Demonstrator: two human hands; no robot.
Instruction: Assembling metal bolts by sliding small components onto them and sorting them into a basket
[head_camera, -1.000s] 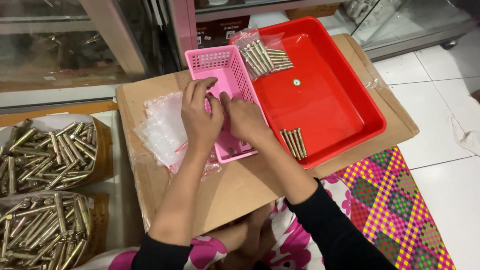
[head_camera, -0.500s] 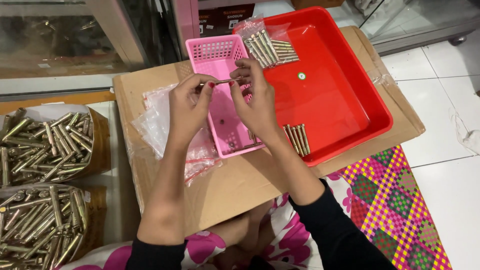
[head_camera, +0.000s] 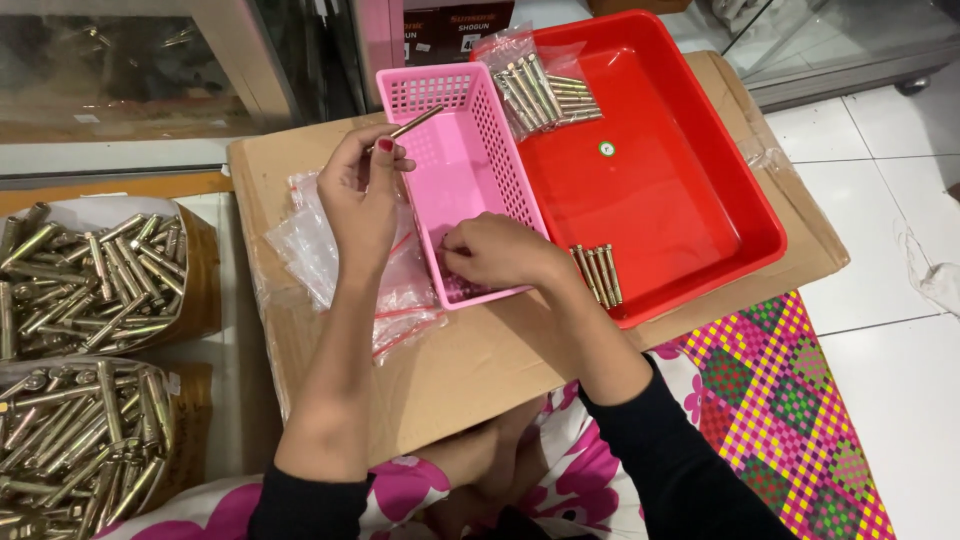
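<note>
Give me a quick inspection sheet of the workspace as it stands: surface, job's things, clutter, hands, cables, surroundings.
Surface: flattened cardboard sheet over the lap.
Job's things: pink basket; red tray holding a bagged bolt bundle and loose bolts.
Clutter: small clear zip bags beside the basket.
Hands: left hand pinches one bolt above the basket; right hand reaches into the basket's near end.
Cables: nothing seen.
Surroundings: two boxes of bolts, glass cabinet, tiled floor, woven mat.

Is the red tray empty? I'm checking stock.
No, the red tray holds a bag of bolts and a loose row of bolts.
</note>
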